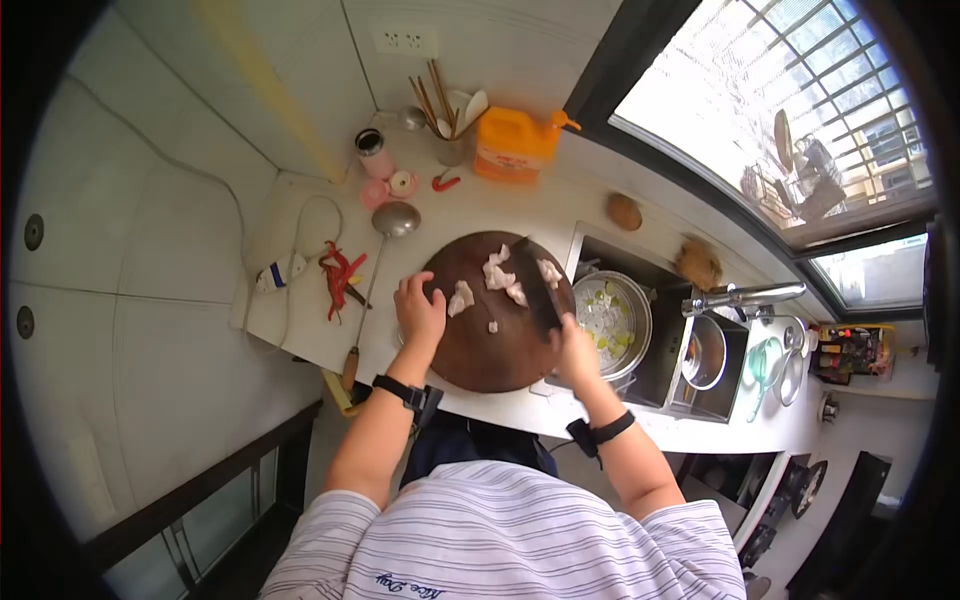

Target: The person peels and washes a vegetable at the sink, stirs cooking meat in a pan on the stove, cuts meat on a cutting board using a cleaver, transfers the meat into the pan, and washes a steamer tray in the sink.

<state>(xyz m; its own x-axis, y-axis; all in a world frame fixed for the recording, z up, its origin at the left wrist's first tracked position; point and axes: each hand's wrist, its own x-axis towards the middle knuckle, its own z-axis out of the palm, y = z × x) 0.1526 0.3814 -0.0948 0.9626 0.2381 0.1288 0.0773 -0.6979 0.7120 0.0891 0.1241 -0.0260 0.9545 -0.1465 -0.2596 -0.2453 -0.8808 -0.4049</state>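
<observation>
A round dark wooden chopping board [480,362] lies on the white counter. Several pale pinkish-white pieces [497,272] that look like raw meat are scattered over its far half. One separate piece [460,298] lies just right of my left hand [421,312], which rests at the board's left edge with fingers bent and apart, holding nothing. My right hand [574,350] is closed around the handle of a kitchen knife [540,290]. Its broad dark blade is somewhat blurred and points away from me over the board's right side, beside the meat pieces.
Right of the board, a metal pot [606,325] with yellow-green pieces sits in the sink [662,347] under a faucet [748,296]. Red chillies [338,278] and a ladle [396,220] lie left. An orange jug [512,146] and a utensil holder [450,150] stand behind.
</observation>
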